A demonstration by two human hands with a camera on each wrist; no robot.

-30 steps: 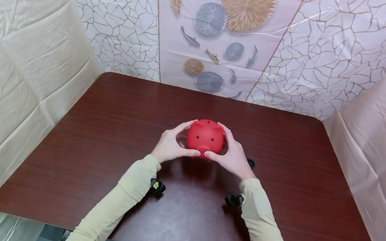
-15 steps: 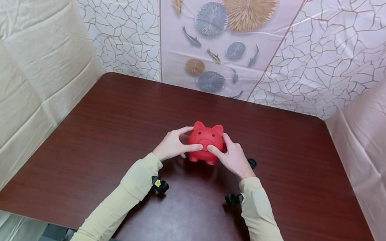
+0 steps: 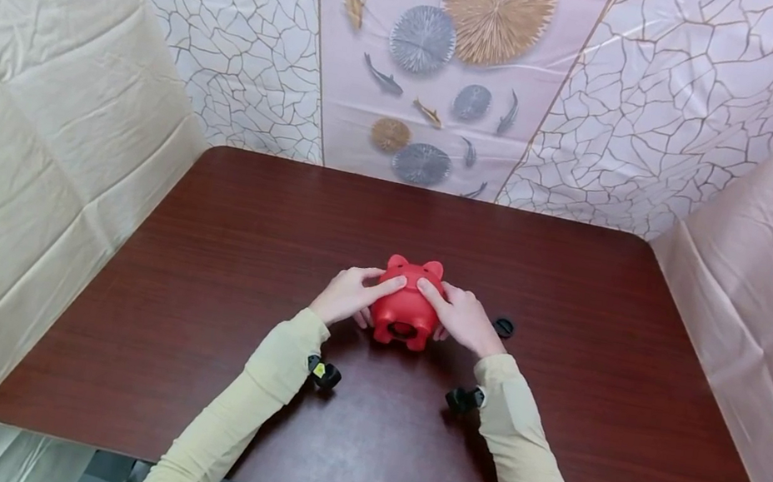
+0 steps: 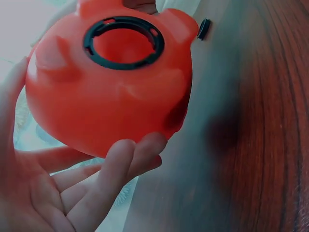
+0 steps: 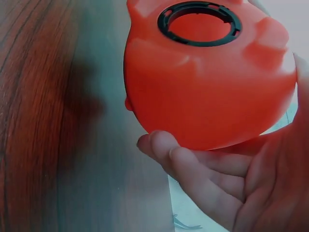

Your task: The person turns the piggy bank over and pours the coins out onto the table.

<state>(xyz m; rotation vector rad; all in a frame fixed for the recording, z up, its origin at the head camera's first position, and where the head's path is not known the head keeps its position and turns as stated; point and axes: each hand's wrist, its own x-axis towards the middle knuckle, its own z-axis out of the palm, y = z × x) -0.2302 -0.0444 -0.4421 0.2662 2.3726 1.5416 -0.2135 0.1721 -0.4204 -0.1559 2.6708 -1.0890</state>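
A red piggy bank [image 3: 408, 308] is held between both hands over the middle of the table, tipped back so its underside faces the person. In the left wrist view a black ring [image 4: 124, 65] rims the round opening in its belly, with no plug in it. My left hand [image 3: 346, 295] grips its left side, thumb across the front and fingers curled beneath. My right hand [image 3: 465, 318] holds the right side the same way. A small round black cap [image 3: 504, 327] lies on the table just right of the right hand.
The dark wood table [image 3: 197, 287] has rounded corners. Pale cloth hangs along its left and right sides, and a patterned backdrop [image 3: 415, 60] stands behind it. Small black cameras are strapped at both wrists.
Both hands have tilted the piggy bank backward, so its face has turned up and away and the belly opening has come into sight. It sits slightly nearer the person. The black cap has stayed put.
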